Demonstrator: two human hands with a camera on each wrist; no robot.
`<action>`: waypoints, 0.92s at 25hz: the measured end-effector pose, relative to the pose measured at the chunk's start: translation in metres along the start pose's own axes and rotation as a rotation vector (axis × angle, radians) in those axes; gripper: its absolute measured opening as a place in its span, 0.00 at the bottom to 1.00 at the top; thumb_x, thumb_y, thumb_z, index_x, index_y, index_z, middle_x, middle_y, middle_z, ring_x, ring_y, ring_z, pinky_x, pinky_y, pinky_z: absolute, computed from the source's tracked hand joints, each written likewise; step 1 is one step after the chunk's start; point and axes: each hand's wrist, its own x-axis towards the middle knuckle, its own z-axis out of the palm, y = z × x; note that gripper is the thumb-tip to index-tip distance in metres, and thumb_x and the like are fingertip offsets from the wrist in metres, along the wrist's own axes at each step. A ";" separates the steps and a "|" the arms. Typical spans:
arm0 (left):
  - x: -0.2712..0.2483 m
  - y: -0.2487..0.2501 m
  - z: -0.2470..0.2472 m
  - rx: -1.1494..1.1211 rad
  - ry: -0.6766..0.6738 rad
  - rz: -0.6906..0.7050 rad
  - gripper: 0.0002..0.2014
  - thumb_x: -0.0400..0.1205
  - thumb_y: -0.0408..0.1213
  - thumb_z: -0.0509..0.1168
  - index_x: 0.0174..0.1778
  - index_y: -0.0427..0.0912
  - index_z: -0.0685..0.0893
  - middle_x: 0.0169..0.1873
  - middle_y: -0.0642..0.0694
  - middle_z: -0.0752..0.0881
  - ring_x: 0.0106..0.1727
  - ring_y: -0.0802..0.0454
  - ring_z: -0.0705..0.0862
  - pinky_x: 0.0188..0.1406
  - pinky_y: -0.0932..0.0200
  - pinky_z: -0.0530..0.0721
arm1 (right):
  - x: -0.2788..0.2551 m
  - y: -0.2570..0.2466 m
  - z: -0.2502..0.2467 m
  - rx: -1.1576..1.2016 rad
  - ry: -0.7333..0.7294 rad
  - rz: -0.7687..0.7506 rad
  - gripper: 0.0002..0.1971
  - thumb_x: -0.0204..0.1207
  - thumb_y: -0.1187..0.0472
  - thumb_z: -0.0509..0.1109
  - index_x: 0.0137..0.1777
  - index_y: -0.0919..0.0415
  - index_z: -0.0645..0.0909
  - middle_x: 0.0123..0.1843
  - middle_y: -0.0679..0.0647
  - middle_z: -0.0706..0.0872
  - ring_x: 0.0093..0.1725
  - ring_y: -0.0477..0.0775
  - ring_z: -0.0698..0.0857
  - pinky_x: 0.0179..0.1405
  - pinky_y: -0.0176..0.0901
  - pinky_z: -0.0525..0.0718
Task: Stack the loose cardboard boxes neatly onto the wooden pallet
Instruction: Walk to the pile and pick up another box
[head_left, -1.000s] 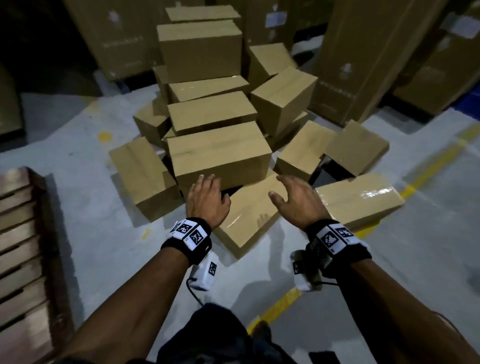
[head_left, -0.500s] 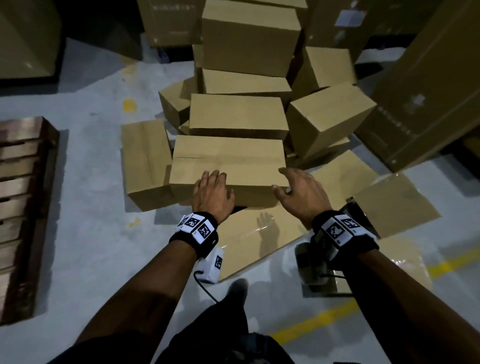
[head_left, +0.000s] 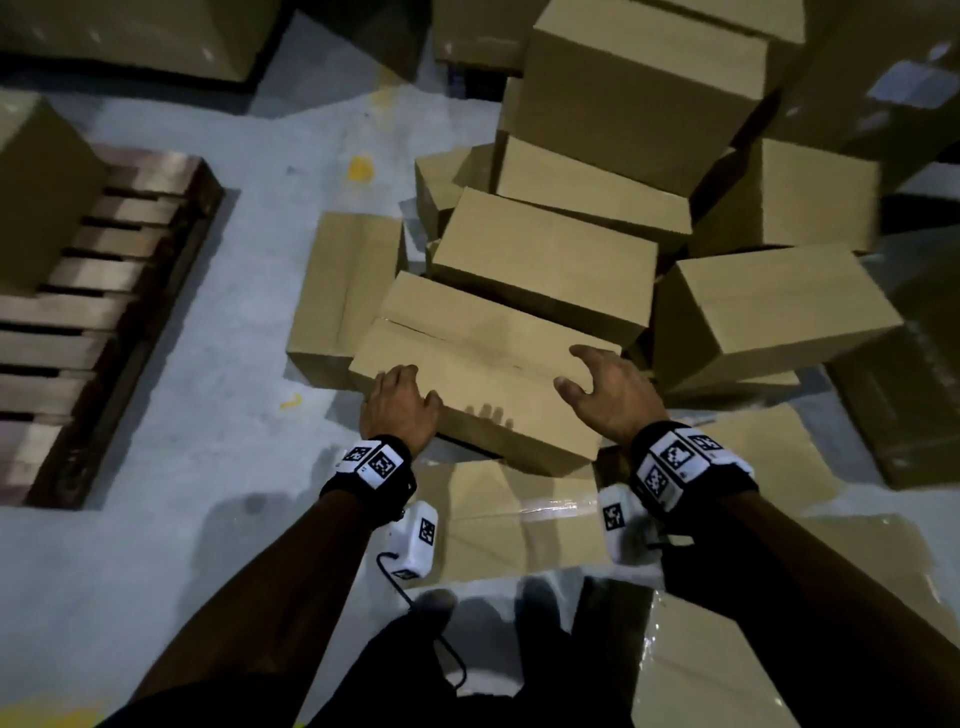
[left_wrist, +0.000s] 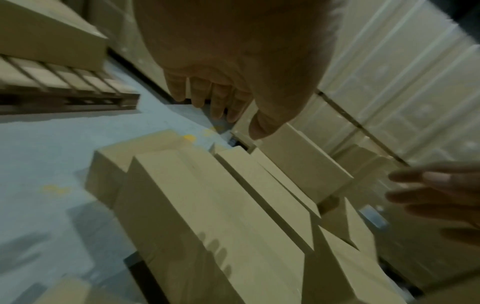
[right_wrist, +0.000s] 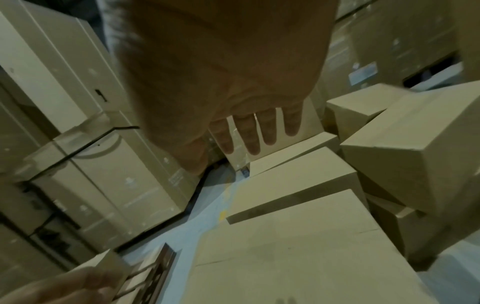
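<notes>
A: Head view, nearest first: what do the hands do?
B: Left hand (head_left: 400, 405) and right hand (head_left: 605, 392) hover with fingers spread over the nearest cardboard box (head_left: 488, 384), gripping nothing; contact is unclear.
A: And beyond?
B: Loose boxes (head_left: 545, 260) heaped behind; wooden pallet (head_left: 104, 291) lies left on the floor.

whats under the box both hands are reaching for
The near box lies partly on a flat taped box on the floor; a dark gap shows under its near edge. Its far side leans among other boxes; what supports it there is hidden.
</notes>
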 end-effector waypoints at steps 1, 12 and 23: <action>0.003 0.001 0.004 -0.051 -0.001 -0.067 0.26 0.86 0.43 0.61 0.80 0.38 0.70 0.79 0.38 0.71 0.79 0.38 0.69 0.75 0.44 0.71 | 0.015 0.008 0.001 0.001 -0.027 -0.015 0.30 0.85 0.42 0.64 0.84 0.53 0.68 0.82 0.57 0.74 0.79 0.61 0.72 0.75 0.54 0.73; 0.066 0.029 0.144 -0.657 0.177 -0.635 0.40 0.85 0.46 0.67 0.87 0.39 0.52 0.85 0.35 0.60 0.83 0.37 0.64 0.77 0.44 0.67 | 0.172 0.117 0.074 -0.080 -0.372 -0.167 0.40 0.81 0.42 0.68 0.88 0.46 0.52 0.82 0.62 0.71 0.78 0.68 0.71 0.74 0.60 0.72; 0.162 0.009 0.238 -1.020 0.548 -0.673 0.58 0.72 0.54 0.77 0.88 0.47 0.44 0.83 0.52 0.55 0.82 0.53 0.59 0.72 0.60 0.78 | 0.331 0.096 0.150 -0.075 -0.403 -0.303 0.53 0.74 0.35 0.75 0.88 0.38 0.42 0.89 0.59 0.54 0.86 0.69 0.58 0.81 0.69 0.62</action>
